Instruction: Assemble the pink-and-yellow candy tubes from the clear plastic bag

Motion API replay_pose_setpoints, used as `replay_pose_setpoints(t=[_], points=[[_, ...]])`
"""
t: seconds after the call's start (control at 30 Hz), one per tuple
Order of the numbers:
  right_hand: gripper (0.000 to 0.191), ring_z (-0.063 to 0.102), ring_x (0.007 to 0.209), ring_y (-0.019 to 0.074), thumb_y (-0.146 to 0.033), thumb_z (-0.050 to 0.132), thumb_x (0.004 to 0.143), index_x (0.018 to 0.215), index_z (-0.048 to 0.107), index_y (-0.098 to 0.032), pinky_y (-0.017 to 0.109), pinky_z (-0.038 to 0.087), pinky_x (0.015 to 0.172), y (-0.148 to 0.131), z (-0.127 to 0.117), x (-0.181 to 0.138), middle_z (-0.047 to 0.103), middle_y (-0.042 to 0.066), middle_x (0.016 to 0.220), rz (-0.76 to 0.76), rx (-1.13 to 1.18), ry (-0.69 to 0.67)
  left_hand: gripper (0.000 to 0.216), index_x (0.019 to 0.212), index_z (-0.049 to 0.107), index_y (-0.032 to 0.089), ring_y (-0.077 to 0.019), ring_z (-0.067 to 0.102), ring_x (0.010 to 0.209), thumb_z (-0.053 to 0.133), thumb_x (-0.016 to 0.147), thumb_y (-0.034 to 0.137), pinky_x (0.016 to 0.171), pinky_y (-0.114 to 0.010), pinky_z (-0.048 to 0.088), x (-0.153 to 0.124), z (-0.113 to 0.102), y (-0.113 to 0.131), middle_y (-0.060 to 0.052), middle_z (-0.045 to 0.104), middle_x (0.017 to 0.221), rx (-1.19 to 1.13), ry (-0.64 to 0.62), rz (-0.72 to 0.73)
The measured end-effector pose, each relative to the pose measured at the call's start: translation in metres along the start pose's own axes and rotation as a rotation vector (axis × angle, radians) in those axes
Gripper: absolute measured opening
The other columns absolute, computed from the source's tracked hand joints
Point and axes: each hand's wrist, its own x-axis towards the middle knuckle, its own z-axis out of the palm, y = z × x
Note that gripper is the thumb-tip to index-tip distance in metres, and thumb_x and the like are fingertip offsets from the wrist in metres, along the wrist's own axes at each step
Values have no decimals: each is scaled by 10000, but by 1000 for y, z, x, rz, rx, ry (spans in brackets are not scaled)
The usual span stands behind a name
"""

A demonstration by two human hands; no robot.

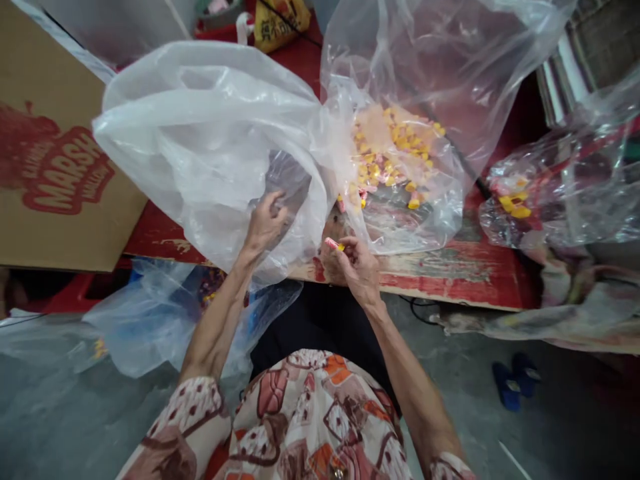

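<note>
My left hand (265, 223) is closed on the edge of a large cloudy plastic bag (210, 140) that billows up over the table. My right hand (353, 263) is closed in a pinch on a small pink and yellow candy (334, 245) at the table's front edge. Just beyond it a big clear plastic bag (425, 87) lies open, with a heap of yellow and pink candies (387, 157) inside. Both forearms reach forward from patterned sleeves.
A brown cardboard box (55, 153) printed "Marshmallow" stands at the left. More clear bags with candies (545, 193) lie at the right on the red worn table (450, 267). Crumpled bags (145, 320) lie on the floor at left; blue slippers (513, 380) at right.
</note>
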Motion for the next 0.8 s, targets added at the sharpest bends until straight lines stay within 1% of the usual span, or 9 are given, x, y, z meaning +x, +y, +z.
replay_pose_setpoints(t=[0.1,0.17,0.2,0.33,0.4,0.43,0.57,0.7,0.8], points=[[305,713,853,179,-511,688,1049,1219,683,-258,310,612,803,-14,2,0,765,28,1050,56,162,-37,316,1245,719,197,-140,658,638,672,1009,402,635,-273,569,-43,-1,13,-42,756,952,-265,-170,-21],[323,731,866,183,-543,690,1048,1213,677,-266,311,616,804,-19,5,-3,771,25,1056,54,198,-75,235,1099,722,201,-143,641,648,692,1003,413,655,-280,573,-60,4,20,-25,727,883,-283,-263,43],[331,735,866,186,-553,686,1053,1220,679,-268,314,619,807,-19,6,-4,772,25,1050,48,186,-85,199,1045,715,206,-161,664,708,690,1007,401,706,-296,592,-64,4,22,-31,725,895,-242,-233,97],[346,748,960,227,-552,619,1098,1270,698,-262,374,645,915,-2,-2,-3,786,69,1135,-18,-19,5,168,1052,717,218,-249,714,1096,652,1062,373,1024,-397,602,-66,-17,25,-97,747,1092,7,255,295],[364,748,1073,266,-560,551,1123,1239,713,-254,436,639,1016,10,-8,-2,790,107,1190,-62,-128,48,221,1138,719,216,-229,716,1076,639,1098,417,998,-369,607,-68,-32,32,-94,744,1128,12,410,288],[380,746,1103,277,-571,536,1126,1222,717,-251,457,635,1042,14,-11,-2,792,118,1196,-72,-155,47,248,1168,714,216,-202,718,998,629,1114,442,933,-336,614,-70,-37,37,-79,743,1107,-20,415,264],[417,757,964,234,-611,636,1086,1295,684,-252,406,665,919,14,-12,-6,789,85,1153,13,-11,22,256,1158,714,216,-137,684,791,606,1128,446,776,-264,600,-77,-21,59,-27,740,998,-143,104,185],[462,785,1043,225,-628,703,1045,1318,625,-264,375,678,939,1,-7,-15,793,82,1188,74,237,25,140,1032,713,215,-166,698,831,620,1085,305,821,-310,612,-71,23,63,-21,736,977,-140,-220,210],[410,780,1064,237,-553,674,1066,1351,634,-261,396,678,963,-5,-13,-25,793,97,1226,54,140,10,93,1028,686,209,-208,712,935,618,1088,228,907,-357,613,-74,48,63,-50,727,1021,-30,-318,333]])
